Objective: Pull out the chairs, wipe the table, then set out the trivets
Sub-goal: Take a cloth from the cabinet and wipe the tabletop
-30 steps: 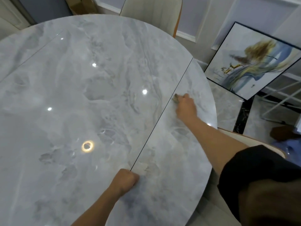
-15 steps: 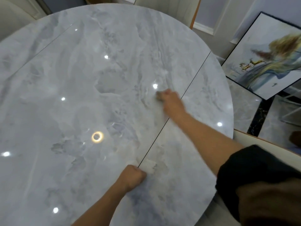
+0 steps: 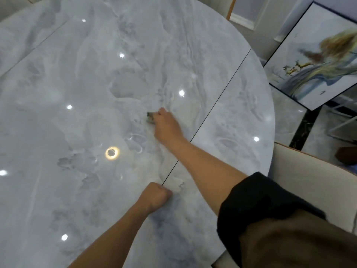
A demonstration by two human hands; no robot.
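R hand (image 3: 167, 125) clamped on small dark cloth (image 3: 150, 118), pressed to table (image 3: 77, 74) just left of seam (image 3: 212, 107) — L hand (image 3: 155, 196) a fist, fingers curled under, at seam's near end.

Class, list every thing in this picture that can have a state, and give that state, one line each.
table: glossy, no trivets on it
cloth: bunched, pressed to the table
right hand: grips the cloth, arm outstretched
left hand: fisted, resting on the table, empty
chair: upright beside the table's right edge
framed picture: leaning against the wall
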